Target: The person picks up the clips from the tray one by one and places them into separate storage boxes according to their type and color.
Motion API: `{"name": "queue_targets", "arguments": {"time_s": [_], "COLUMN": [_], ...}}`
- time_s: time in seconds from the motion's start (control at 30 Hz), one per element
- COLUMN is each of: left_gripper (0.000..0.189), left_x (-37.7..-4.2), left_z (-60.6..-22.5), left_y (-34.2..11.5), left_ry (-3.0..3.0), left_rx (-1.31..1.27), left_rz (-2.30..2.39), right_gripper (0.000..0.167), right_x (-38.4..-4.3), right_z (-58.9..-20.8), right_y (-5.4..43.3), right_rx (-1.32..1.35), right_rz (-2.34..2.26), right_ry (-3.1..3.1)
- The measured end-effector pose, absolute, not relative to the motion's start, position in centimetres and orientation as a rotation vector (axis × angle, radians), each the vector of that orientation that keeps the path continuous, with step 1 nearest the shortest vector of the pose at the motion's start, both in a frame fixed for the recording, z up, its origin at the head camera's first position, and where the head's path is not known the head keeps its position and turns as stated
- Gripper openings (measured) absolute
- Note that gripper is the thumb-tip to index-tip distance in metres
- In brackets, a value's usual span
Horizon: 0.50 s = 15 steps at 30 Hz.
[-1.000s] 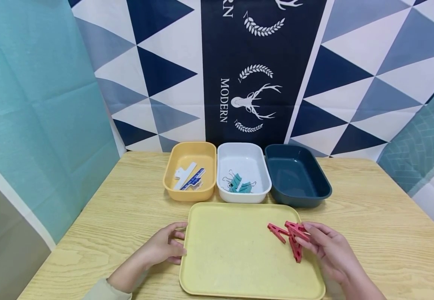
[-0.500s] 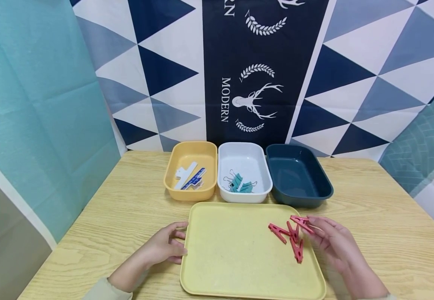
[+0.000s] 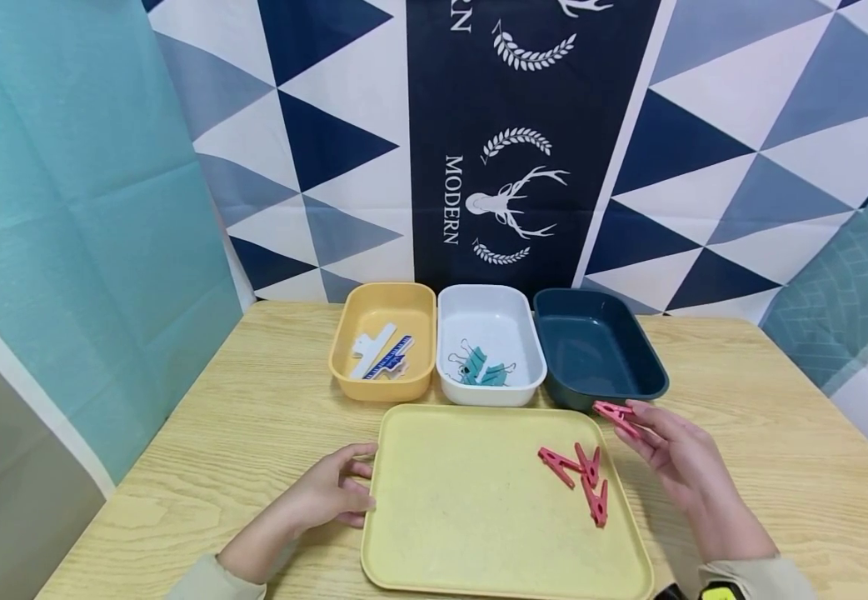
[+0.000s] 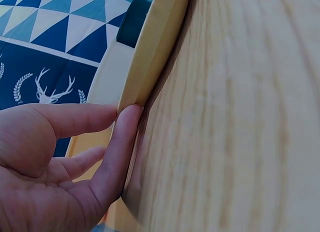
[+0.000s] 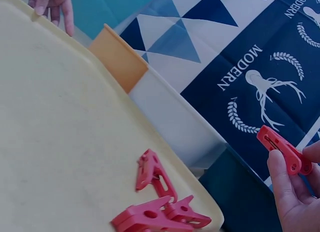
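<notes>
My right hand (image 3: 680, 457) pinches a red clothespin (image 3: 616, 415) between thumb and fingers, just in front of the dark blue bin (image 3: 602, 398). In the right wrist view this clothespin (image 5: 281, 151) is raised, with its body sticking out past the fingertips. The fingers of my left hand (image 3: 327, 492) touch the left edge of a pale yellow tray (image 3: 471, 500). Seen from the left wrist, fingertips (image 4: 131, 112) press against the tray's outer side. Three more red clothespins (image 3: 556, 467) lie near the tray's right side, two of them overlapping.
Behind the tray stand a yellow bin (image 3: 340, 379) with bulldog-style clips (image 3: 377, 354), a white bin (image 3: 490, 398) with teal binder clips (image 3: 482, 368), and the dark blue bin. Patterned cloth (image 3: 344, 150) hangs behind the wooden table (image 3: 254, 400).
My right hand has lifted one red clothespin from the group on the tray and carried it away over the tray's far right corner toward the dark blue bin. My left hand stays at the tray's edge.
</notes>
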<state>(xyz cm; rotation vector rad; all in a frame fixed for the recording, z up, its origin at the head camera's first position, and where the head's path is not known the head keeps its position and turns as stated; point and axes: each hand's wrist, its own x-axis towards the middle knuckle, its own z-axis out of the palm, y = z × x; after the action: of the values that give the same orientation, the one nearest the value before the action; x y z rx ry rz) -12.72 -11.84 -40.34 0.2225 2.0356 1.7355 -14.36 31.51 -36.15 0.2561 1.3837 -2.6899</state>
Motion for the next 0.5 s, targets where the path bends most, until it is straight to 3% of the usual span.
{"name": "queue_targets", "arguments": {"time_s": [0.5], "left_gripper": [0.074], "left_x": [-12.6], "left_z": [-40.1], "left_y": [-11.7], "left_ry": [2.033], "left_rx": [0.213], "left_rz": [1.744], "right_gripper": [0.017], "right_x": [-16.1], "right_z": [-35.0], "right_y": [32.2], "right_rx": [0.262], "right_rz": [-2.784], "right_ry": [1.281]}}
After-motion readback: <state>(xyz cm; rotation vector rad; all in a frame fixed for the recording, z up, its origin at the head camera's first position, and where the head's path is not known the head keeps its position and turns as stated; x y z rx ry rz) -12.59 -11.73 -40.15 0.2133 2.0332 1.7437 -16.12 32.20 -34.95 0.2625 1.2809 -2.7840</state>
